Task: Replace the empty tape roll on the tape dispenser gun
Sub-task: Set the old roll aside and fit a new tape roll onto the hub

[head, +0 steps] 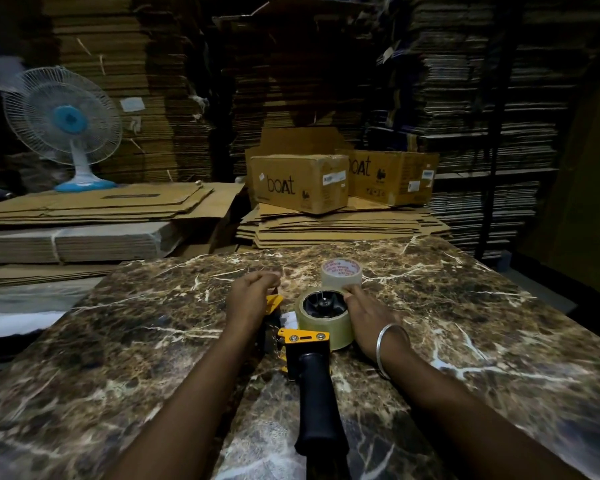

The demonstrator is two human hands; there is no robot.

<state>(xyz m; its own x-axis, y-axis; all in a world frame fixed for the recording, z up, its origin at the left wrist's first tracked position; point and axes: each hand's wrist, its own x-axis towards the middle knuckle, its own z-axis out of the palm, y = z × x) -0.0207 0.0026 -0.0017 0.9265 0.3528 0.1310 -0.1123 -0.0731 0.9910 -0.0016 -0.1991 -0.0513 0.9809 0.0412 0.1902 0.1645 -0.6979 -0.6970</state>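
Note:
The tape dispenser gun (307, 355) lies on the marble table (465, 323), its black handle pointing toward me and its frame yellow. A clear tape roll (329, 323) sits on its black hub. My right hand (368, 317) rests against the right side of that roll, fingers on its far rim. My left hand (252, 296) is at the yellow front end of the gun, fingers pinched together; a tape end between them cannot be made out. A second roll (341, 271), with a white core printed in red, stands just behind.
Flattened cardboard (340, 226) is stacked past the table's far edge, with two "boat" boxes (300, 183) on top. A white and blue table fan (65, 129) stands at the far left. Tall cardboard stacks fill the background.

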